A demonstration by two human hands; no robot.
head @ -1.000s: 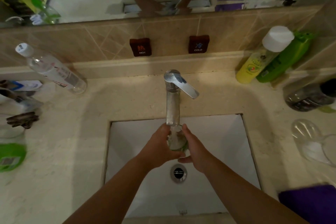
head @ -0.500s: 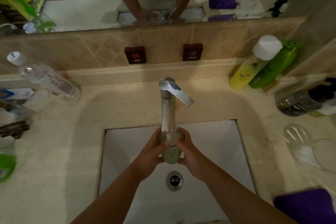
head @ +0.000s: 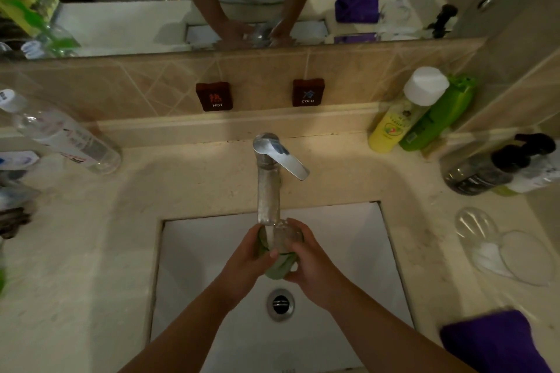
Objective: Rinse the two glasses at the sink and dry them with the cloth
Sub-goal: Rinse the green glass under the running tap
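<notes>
Landmark: tap (head: 268, 179), centre back of white sink (head: 357, 251)

- Glass #1 (head: 280, 247): clear w/ greenish tint, directly under tap spout, above the basin; water stream running into it
- L hand (head: 245, 263): fingers curled round glass from tap's left side, gripping it
- R hand (head: 312, 266): fingers wrapped round glass from tap's right side, also gripping it
- Glass #2 (head: 500, 248): clear, lying on its side on counter (head: 91, 251), well right of tap
- Purple cloth (head: 494, 342): counter, right of tap, near front edge, nearer the viewer than glass #2
- Drain (head: 280, 303): basin floor, in front of tap
- HOT sign (head: 214, 96) / COLD sign (head: 308, 92): wall behind tap
- Yellow bottle (head: 397, 121), green bottle (head: 439, 118): back right of tap
- Clear bottle (head: 60, 136): back left of tap, leaning
</notes>
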